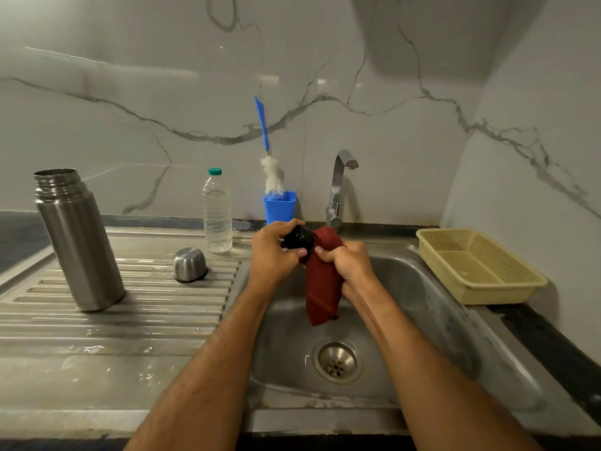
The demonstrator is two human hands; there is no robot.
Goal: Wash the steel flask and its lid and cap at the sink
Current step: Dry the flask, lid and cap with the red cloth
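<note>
Left hand (274, 255) grips black lid (298, 238), fingers curled round it; right hand (348, 263) clenches red cloth (322, 281) against lid, both held over sink basin (432, 307). Cloth hangs down into basin, above drain (338, 362). Drainboard (107, 320), left of basin, wet. Steel flask (76, 236) stands open-mouthed on drainboard, far left. Yellow basket (478, 268) right of basin. Water bottle (217, 211) beside far edge of drainboard. Bottle brush (270, 170) upright in blue holder (279, 208). Steel cap (189, 264) mouth-down on drainboard, between flask and hands.
</note>
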